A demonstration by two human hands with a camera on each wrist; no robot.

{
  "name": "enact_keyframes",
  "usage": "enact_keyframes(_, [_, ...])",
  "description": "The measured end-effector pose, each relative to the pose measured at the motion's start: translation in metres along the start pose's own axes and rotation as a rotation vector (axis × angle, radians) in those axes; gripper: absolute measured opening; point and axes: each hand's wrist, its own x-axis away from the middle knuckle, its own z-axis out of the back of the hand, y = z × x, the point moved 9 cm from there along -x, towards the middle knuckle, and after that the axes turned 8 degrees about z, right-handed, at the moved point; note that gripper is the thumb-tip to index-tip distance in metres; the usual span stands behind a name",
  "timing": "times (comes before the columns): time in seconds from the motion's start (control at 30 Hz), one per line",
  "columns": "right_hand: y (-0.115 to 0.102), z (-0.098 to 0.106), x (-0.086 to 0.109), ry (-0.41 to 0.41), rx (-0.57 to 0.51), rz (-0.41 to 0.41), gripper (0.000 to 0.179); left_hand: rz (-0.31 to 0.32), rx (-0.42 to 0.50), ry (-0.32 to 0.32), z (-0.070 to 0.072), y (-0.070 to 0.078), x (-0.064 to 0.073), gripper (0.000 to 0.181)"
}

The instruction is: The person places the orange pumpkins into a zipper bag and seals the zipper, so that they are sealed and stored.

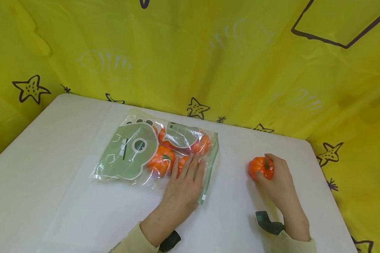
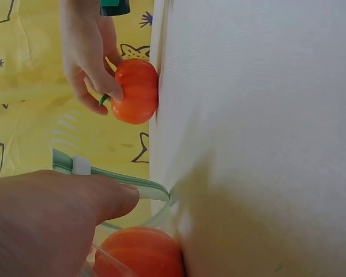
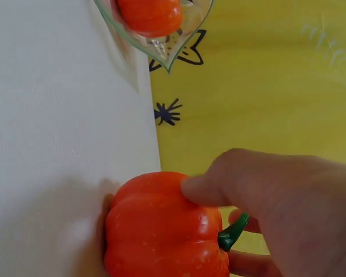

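Observation:
On the white table lies a clear zip bag [image 1: 123, 154] printed with a green cartoon creature, holding several orange toy pumpkins [image 1: 160, 163]. My left hand [image 1: 183, 191] rests on the bag with fingers straight, over one of those pumpkins. The bag's green zip edge [image 1: 213, 165] faces right, its white slider [image 2: 81, 165] near the left thumb. In the right wrist view this edge gapes in front of a pumpkin [image 3: 153, 16]. To the right, my right hand [image 1: 280, 182] grips another orange pumpkin [image 3: 161, 225] between thumb and fingers, its green stem toward the palm.
A yellow cloth [image 1: 171, 80] with starfish and fish drawings hangs behind the table [image 1: 234, 218] and along its sides. Dark wrist devices [image 1: 269, 224] are worn at both sleeves. White tabletop lies between the bag and the right hand.

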Motion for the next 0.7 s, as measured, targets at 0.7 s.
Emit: enact_keyframes(0.7, [-0.031,-0.024,0.000,-0.122,-0.031,0.123,0.056,0.008,0.004,-0.013,0.001,0.000,0.000,0.094])
